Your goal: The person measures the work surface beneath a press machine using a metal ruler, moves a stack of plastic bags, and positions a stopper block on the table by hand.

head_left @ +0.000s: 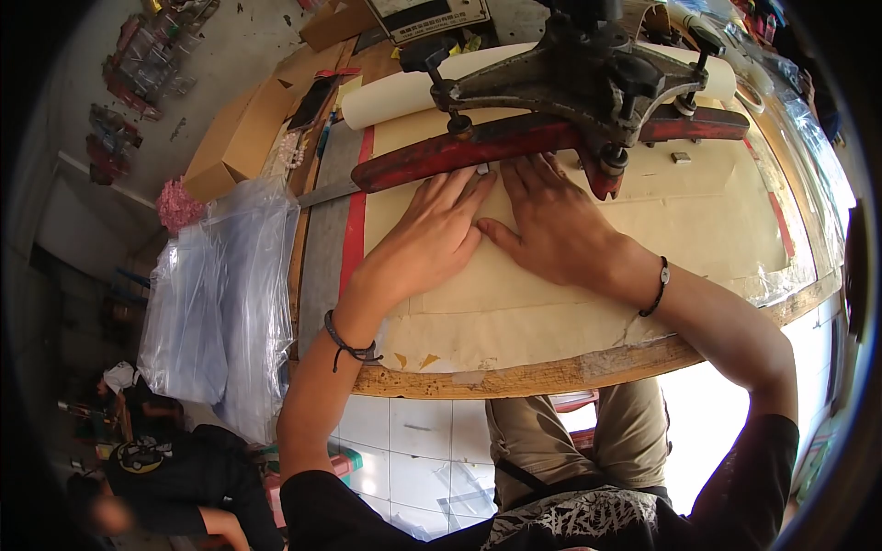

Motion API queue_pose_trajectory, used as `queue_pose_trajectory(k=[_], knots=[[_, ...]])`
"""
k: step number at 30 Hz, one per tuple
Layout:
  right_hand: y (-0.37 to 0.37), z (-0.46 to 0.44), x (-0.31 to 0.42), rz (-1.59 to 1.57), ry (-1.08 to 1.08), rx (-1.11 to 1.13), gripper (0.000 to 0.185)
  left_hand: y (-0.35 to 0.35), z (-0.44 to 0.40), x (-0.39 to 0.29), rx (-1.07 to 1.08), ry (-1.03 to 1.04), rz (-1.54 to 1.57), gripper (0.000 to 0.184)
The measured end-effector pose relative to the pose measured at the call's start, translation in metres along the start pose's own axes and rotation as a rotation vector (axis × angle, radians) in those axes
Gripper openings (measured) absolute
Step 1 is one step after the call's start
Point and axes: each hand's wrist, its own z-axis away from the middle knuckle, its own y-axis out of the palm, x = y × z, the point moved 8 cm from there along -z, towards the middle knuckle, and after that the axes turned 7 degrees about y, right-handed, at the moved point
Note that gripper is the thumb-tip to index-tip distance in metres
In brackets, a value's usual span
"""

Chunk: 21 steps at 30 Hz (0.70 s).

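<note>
Both hands lie on the tan sheet [514, 321] that covers the table, just in front of the long red bar [524, 136] of a dark metal machine [579, 73]. My left hand [436, 225] rests with its fingers stretched forward, their tips close to the bar. Beside it, my right hand [551, 216] lies flat, thumb pointing toward my left hand, its fingertips partly hidden under the bar. Between the fingertips shows a small metallic piece [482, 169]. A similar small metal block [680, 158] sits on the sheet to the right.
Clear plastic bags [220, 303] hang over the table's left edge, near an open cardboard box [241, 138]. A cream roll [395, 96] lies behind the bar. A metal ruler [328, 194] sticks out at left. Another person [184, 477] is at lower left.
</note>
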Motion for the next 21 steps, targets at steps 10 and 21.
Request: queue_pose_trajectory(k=[10, 21], knots=[[0.0000, 0.0000, 0.0010, 0.004, -0.010, -0.014, 0.072, 0.0007, 0.0003, 0.0007, 0.006, 0.001, 0.015, 0.059], [-0.0022, 0.0004, 0.0013, -0.006, -0.008, -0.007, 0.072, 0.0001, 0.0000, -0.0002, 0.001, 0.004, 0.014, 0.059]])
